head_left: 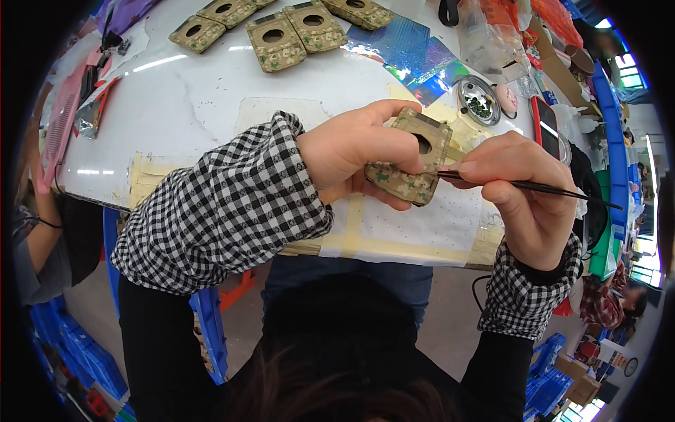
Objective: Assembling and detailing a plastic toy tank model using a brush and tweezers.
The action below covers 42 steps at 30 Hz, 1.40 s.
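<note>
My left hand is closed round a small camouflage-patterned housing with a dark round hole in it, held tilted above the table's front edge. My right hand pinches dark, thin tweezers, whose tips touch or nearly touch the housing's right side close to my left thumb. Whether anything sits between the tips is too small to make out. Beneath both hands lies a white sheet with tiny dots, taped down with yellowish tape. Right of the housing stands a round clear dish with small dark green pieces.
Several matching camouflage housings lie at the far side. Shiny holographic bags lie beyond my hands. A red-edged phone and clear plastic bags are on the right. A pink comb-like object lies left, near another person's arm.
</note>
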Motion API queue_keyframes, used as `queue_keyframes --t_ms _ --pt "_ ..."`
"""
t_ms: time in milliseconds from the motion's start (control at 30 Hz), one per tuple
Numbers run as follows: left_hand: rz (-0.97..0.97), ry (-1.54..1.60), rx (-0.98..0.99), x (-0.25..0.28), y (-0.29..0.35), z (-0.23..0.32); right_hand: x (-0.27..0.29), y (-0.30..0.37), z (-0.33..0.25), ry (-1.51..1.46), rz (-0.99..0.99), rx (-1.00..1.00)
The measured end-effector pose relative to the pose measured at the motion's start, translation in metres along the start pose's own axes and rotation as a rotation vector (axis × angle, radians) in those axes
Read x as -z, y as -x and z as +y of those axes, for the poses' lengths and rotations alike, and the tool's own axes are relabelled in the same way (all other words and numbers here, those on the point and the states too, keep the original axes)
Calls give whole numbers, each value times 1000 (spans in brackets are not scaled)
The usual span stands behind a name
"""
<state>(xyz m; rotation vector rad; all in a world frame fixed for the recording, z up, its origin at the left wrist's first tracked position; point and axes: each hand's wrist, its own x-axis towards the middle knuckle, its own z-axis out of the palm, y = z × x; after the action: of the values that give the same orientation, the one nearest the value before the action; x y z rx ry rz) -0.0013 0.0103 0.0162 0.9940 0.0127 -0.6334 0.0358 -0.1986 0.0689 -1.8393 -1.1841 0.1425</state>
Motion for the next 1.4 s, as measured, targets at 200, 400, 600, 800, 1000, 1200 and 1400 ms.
queue_keyframes --t_ms 200,400,600,800,1000,1200,1400 --pt "5 2 -8 0 1 -1 -1 -1 0 9 3 14" --pt "-13 -1 -13 1 -1 -1 0 -1 0 34 7 19" --pt "-14 -24 -19 2 -1 -2 -1 -1 0 32 5 13" --pt "-23 -36 -21 2 -1 -2 -1 0 1 21 10 14" --pt "-23 -15 -36 2 -2 -3 -2 3 3 -20 31 -7" --pt "-29 -18 -37 2 -1 -1 -2 4 4 -34 40 -7" --pt "-16 -14 -31 2 -1 -2 -3 3 5 -18 35 11"
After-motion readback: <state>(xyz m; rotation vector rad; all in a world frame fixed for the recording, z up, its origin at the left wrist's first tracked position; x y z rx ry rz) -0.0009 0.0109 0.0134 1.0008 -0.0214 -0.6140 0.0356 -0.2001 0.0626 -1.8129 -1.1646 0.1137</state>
